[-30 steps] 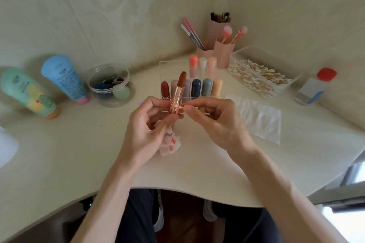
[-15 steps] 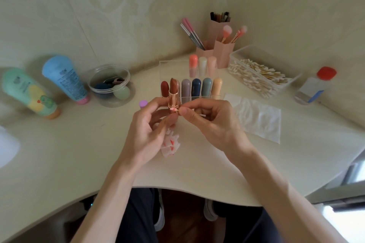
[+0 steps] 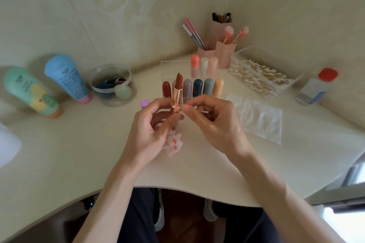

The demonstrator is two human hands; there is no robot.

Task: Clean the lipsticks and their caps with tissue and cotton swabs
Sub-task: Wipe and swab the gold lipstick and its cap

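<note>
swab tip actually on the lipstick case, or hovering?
Touching. Head view: the cotton swab pinched in the right hand has its pink-stained tip against the gold case of the lipstick, with no gap showing. The left hand grips the lipstick.

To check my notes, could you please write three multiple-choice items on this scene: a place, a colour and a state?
1. The cotton swab box stands: A) far left B) right of the pink brush holder C) front centre
2. The bottle cap is: A) red B) green C) black
3. The lipstick in the left hand is: A) capped B) uncapped, stick raised C) lying flat

1 B: it stands just right of the holder. 2 A: the cap is plainly red. 3 B: a brown-red stick shows above the gold tube.
</note>
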